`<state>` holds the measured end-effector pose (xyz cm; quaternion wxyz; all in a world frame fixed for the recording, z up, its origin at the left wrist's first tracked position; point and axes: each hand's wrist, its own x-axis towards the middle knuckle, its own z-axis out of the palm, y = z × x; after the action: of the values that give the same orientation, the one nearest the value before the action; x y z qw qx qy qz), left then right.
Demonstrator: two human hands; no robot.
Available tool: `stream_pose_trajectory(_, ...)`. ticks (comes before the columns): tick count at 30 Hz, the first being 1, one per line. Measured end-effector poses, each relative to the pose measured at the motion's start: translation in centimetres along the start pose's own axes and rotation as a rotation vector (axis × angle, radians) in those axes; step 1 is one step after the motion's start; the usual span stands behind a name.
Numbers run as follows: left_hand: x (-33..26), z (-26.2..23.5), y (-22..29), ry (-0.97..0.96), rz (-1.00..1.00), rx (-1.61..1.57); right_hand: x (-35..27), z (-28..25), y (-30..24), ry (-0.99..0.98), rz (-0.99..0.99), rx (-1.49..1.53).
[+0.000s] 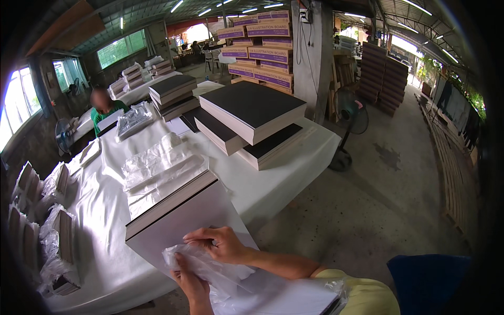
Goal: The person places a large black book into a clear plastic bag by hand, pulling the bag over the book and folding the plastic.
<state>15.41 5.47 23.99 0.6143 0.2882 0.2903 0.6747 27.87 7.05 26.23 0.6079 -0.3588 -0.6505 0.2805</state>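
I saw the board stack (173, 210) at lower centre on the table (105, 210), plastic bags (157, 165) behind it, larger stacks (252, 113) upper centre.

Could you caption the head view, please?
Both hands pull a clear plastic bag over a stack of boards on a white table.

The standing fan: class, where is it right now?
In the head view, the standing fan is right of the white table, on the concrete floor beside the grey pillar.

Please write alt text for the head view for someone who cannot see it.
Both hands, the left hand and right hand, grip a clear plastic bag against a stack of boards on a white-covered table. More black-topped board stacks lie beyond, and another person sits at the far end.
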Motion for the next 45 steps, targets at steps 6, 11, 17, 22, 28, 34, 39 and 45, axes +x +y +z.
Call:
stream_pose_trajectory(6, -0.2, 0.8, 0.7, -0.021, 0.059, 0.098, 0.6, -0.3, -0.5, 0.029, -0.101, -0.051)
stream_pose_trajectory(11, 0.0, -0.4, -0.3, -0.099, 0.03, 0.028, -0.1, 0.3, -1.4, -0.188, 0.166, 0.087)
stream_pose_trajectory(17, 0.5, -1.6, -0.5, -0.224, 0.042, 0.091, -0.8, 0.9, -0.2, -0.088, -0.154, -0.215)
stream_pose_trajectory(22, 0.1, -1.7, 0.3, -0.079, -0.027, 0.065, 0.2, 0.0, 1.1, 0.184, -0.141, 0.088)
stream_pose_trajectory(28, 0.8, -0.9, 0.6, -0.008, -0.198, -0.117, 2.1, -5.2, -3.0, 0.741, -0.409, 0.337)
stream_pose_trajectory(34, 0.8, -0.2, 1.7, -0.074, -0.159, -0.134, 1.5, -1.9, -1.9, 0.157, -0.136, 0.176)
stream_pose_trajectory(39, 0.5, -0.8, 0.7, -0.253, -0.079, -0.189, 0.5, 2.2, -1.5, -0.172, 0.0, -0.111)
stream_pose_trajectory(45, 1.0, -0.7, 0.8, -0.154, -0.118, -0.086, 0.8, 1.0, -1.1, 0.039, 0.141, 0.226)
